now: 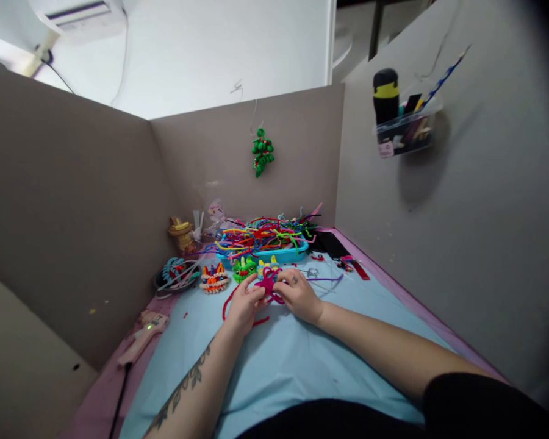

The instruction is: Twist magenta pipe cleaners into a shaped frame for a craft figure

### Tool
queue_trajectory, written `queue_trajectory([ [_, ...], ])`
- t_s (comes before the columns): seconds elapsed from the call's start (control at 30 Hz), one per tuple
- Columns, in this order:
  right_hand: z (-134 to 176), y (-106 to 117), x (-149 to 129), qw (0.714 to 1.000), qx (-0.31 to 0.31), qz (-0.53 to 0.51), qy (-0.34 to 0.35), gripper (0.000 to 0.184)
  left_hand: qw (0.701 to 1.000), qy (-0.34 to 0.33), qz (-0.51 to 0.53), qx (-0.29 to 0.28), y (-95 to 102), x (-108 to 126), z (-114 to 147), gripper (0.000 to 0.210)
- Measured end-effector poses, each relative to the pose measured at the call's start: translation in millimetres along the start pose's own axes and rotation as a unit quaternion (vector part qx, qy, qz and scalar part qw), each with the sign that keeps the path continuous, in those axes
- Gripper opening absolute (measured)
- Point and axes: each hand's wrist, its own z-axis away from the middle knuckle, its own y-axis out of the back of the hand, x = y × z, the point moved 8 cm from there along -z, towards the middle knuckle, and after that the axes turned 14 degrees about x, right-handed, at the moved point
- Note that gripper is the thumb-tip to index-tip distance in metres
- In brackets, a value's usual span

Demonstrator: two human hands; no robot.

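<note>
Both hands are at the middle of the table, closed on a magenta pipe-cleaner piece [267,284] with several loops. My left hand [246,303] pinches its left side between thumb and fingers. On its right side, the bent fingers of my right hand [298,295] grip the loops. A red pipe cleaner [226,305] curves out from beneath the left hand, and whether it joins the magenta piece is hidden. Just beyond the hands stand an orange-and-cream figure [214,279], a green figure [244,269] and a partly hidden yellow-and-blue figure [268,266].
Behind the figures, a blue tray [283,255] overflows with coloured pipe cleaners. Scissors [311,272] and a purple pipe cleaner [332,279] lie to the right. At left are a dark bowl [161,284] and a pink corded tool [144,335]. Grey partitions [297,158] enclose the table.
</note>
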Motion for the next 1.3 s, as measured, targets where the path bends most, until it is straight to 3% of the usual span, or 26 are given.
queue_trajectory([
  [0.43,-0.9,-1.8,1.6,1.000,-0.002,-0.017,-0.014,0.017,0.998,-0.026,-0.056,0.007,2.8,-2.8,-0.5,0.076],
  [1.0,-3.1,1.6,3.0,0.997,0.028,-0.052,-0.056,0.014,0.997,0.052,-0.024,-0.047,-1.7,-13.8,-0.8,0.053],
  [1.3,-2.9,1.9,3.1,0.991,0.045,-0.074,-0.098,0.012,0.999,0.035,-0.029,-0.019,-1.5,-10.3,1.9,0.057],
])
